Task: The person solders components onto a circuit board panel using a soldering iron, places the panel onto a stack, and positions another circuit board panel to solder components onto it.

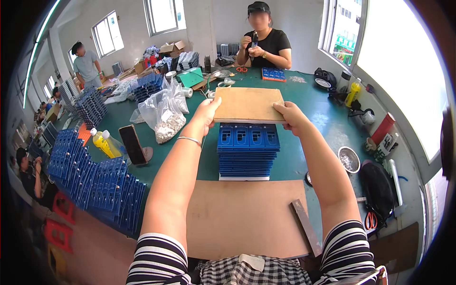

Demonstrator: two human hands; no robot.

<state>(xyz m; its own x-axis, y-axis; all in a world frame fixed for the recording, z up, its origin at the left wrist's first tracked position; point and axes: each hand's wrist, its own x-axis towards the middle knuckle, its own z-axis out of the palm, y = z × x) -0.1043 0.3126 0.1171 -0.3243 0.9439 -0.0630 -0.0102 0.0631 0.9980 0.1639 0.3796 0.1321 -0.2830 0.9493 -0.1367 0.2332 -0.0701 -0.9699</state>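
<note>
A flat tan rectangular board (248, 104) is gripped at its two short sides, over the far end of a tall stack of blue circuit-board panels (249, 147). My left hand (207, 113) is closed on its left edge, thumb on top. At the right edge my right hand (291, 116) grips it the same way. Whether the tan board rests on the stack or is just above it, I cannot tell. Something white (243, 178) lies under the stack. Nearer me is a brown sheet (242, 213), with a dark flat bar (305, 227) lying along its right side.
Rows of blue panels (95, 183) stand at the left, near yellow bottles (102, 142) and a propped phone (133, 145). Bags of small white parts (168, 126) lie beyond. On the right are a metal bowl (349, 159) and a black bag (378, 190). A co-worker (268, 45) stands across the table.
</note>
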